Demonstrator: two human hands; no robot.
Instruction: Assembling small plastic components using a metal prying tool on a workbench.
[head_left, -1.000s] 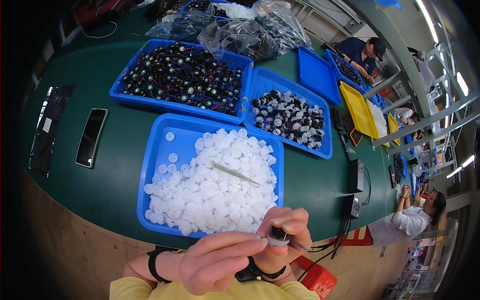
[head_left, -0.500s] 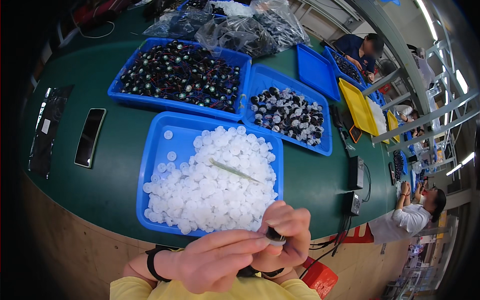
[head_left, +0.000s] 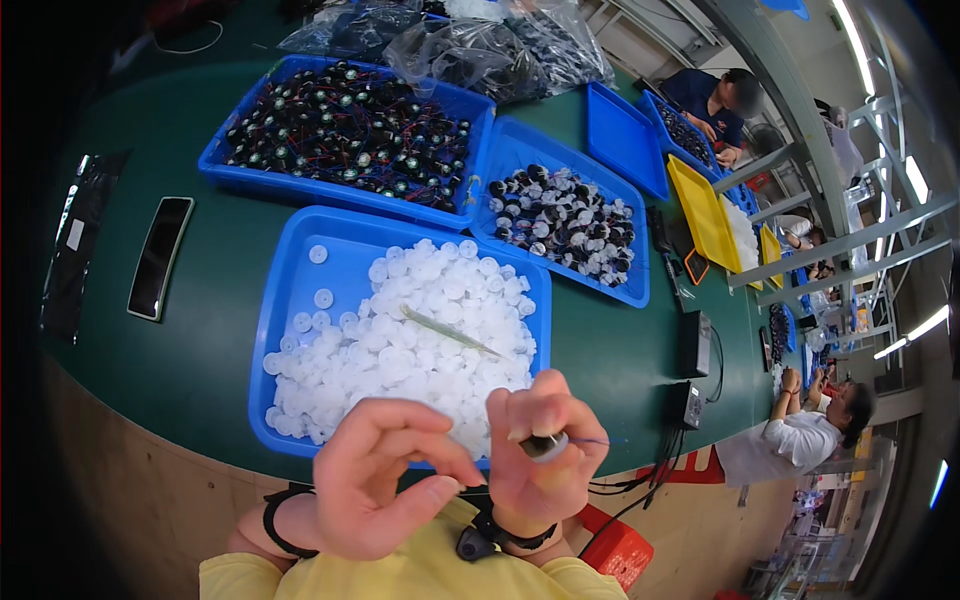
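Above the near edge of the table, my right hand (head_left: pixel 545 460) pinches a small black round part with a whitish cap (head_left: pixel 543 447); a thin wire sticks out to its right. My left hand (head_left: pixel 385 475) hovers beside it, its fingers curved and apart, holding nothing. Just beyond both hands lies a blue tray (head_left: pixel 290 265) with a heap of translucent white plastic caps (head_left: pixel 430 310). A thin pale green strip (head_left: pixel 450 331) rests on the heap. Farther right, another blue tray (head_left: pixel 640 250) contains black parts with clear caps (head_left: pixel 565 225).
A deeper blue bin (head_left: pixel 215 180) at far left is full of black wired parts. Plastic bags (head_left: pixel 470 60) lie behind it. A phone (head_left: pixel 160 258) and a black pouch (head_left: pixel 82 245) sit left. Black boxes with cables (head_left: pixel 695 345) stand right. Co-workers (head_left: pixel 715 100) sit farther along.
My left hand has come away from the small black part and moved left, its fingers opening. My right hand keeps hold of the part. The whole view has shifted slightly.
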